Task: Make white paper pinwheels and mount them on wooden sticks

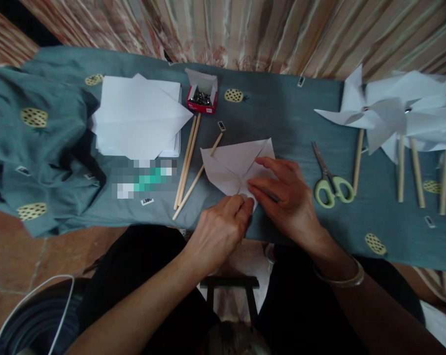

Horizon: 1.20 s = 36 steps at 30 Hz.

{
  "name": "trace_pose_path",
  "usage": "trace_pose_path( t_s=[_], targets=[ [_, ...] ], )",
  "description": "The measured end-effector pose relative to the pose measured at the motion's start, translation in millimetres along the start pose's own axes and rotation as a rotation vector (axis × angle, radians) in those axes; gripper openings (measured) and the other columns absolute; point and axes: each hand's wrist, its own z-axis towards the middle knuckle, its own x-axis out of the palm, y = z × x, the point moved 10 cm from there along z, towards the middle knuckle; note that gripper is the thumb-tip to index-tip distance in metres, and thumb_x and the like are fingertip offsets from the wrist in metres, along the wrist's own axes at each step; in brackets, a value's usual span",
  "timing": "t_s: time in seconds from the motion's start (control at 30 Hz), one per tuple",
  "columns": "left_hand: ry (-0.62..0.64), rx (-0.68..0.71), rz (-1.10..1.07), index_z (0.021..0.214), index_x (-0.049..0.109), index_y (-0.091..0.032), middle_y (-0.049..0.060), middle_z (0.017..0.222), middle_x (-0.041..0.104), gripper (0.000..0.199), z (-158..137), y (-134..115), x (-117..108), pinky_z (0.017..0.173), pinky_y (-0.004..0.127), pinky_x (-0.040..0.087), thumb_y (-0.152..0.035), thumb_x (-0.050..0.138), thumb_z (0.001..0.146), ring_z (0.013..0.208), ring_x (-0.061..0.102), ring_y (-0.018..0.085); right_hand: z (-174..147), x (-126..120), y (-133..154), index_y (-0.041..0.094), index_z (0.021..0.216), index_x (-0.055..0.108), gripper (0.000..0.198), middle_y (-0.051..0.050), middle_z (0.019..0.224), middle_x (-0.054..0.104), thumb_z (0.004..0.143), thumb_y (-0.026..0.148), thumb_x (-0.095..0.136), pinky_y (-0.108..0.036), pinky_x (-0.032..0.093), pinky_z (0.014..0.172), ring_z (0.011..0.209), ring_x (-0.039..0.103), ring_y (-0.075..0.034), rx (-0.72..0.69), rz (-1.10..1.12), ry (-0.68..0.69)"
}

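A white paper square (232, 162) with diagonal slits lies in front of me, its near part bent up towards the middle. My left hand (223, 222) is closed on the near corner of the paper, with its fingertips hidden. On the right side of the paper my right hand (287, 195) grips it with curved fingers, the index and middle fingertips towards its centre; the thumb is not clearly visible. Under the paper's left edge lies one thin wooden stick (189, 190). Two more wooden sticks (187, 162) rest side by side to the left.
Green-handled scissors (328, 180) lie right of my hand. Finished paper pinwheels (385, 111) on sticks overlap at the far right. A stack of white paper (137, 118) is at the left, beside an open red box (202, 98) of small metal pins. Blue-green cloth (292, 108) covers the table.
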Motion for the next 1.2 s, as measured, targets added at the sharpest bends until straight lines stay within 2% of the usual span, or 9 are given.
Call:
trace_pose_path(
  t_s=[0.23, 0.5, 0.63, 0.77, 1.03, 1.2],
  targets=[
    [-0.009, -0.009, -0.053, 0.116, 0.057, -0.009, 0.009, 0.100, 0.065, 0.022, 1, 0, -1, 0.069, 0.030, 0.059, -0.014, 0.048, 0.095, 0.088, 0.063, 0.019, -1, -3, -2, 0.027, 0.089, 0.067, 0.009, -0.005, 0.124, 0.065, 0.087, 0.019, 0.065, -0.049, 0.051, 0.098, 0.117, 0.055, -0.026, 0.014, 0.020, -0.034],
    [-0.051, 0.032, -0.051, 0.126, 0.052, -0.009, 0.012, 0.106, 0.067, 0.031, -3, -3, -3, 0.076, 0.033, 0.060, -0.014, 0.049, 0.096, 0.095, 0.064, 0.021, -1, -7, -7, 0.032, 0.091, 0.068, 0.012, 0.000, 0.123, 0.064, 0.088, 0.021, 0.063, -0.051, 0.051, 0.099, 0.116, 0.055, -0.026, 0.049, 0.052, -0.039],
    [-0.083, 0.067, -0.092, 0.121, 0.056, -0.009, 0.011, 0.104, 0.069, 0.027, -5, -6, -7, 0.076, 0.033, 0.060, -0.013, 0.049, 0.096, 0.092, 0.064, 0.020, -1, -8, -7, 0.031, 0.089, 0.067, 0.011, -0.001, 0.122, 0.065, 0.087, 0.021, 0.064, -0.049, 0.052, 0.098, 0.116, 0.055, -0.026, 0.045, 0.049, -0.049],
    [-0.059, 0.076, -0.117, 0.114, 0.062, -0.012, 0.011, 0.105, 0.070, 0.022, -5, -8, -6, 0.074, 0.033, 0.060, -0.015, 0.049, 0.096, 0.090, 0.063, 0.019, -1, -10, -6, 0.029, 0.087, 0.066, 0.009, -0.004, 0.122, 0.066, 0.087, 0.020, 0.065, -0.050, 0.052, 0.096, 0.114, 0.056, -0.027, 0.026, 0.022, -0.052],
    [-0.119, 0.007, -0.222, 0.111, 0.063, -0.009, 0.012, 0.101, 0.070, 0.022, 0, 0, -9, 0.076, 0.035, 0.060, -0.013, 0.048, 0.095, 0.091, 0.064, 0.019, 0, -12, -8, 0.028, 0.086, 0.067, 0.005, -0.004, 0.121, 0.067, 0.087, 0.023, 0.066, -0.051, 0.052, 0.096, 0.113, 0.058, -0.027, 0.041, 0.029, -0.053],
    [-0.123, -0.053, -0.342, 0.113, 0.064, -0.012, 0.011, 0.103, 0.070, 0.024, 0, 9, -7, 0.081, 0.035, 0.060, -0.015, 0.049, 0.095, 0.094, 0.067, 0.019, 0, -9, -8, 0.030, 0.086, 0.069, 0.010, -0.002, 0.121, 0.067, 0.088, 0.022, 0.063, -0.050, 0.052, 0.097, 0.114, 0.058, -0.027, 0.044, 0.058, -0.036]
  ],
)
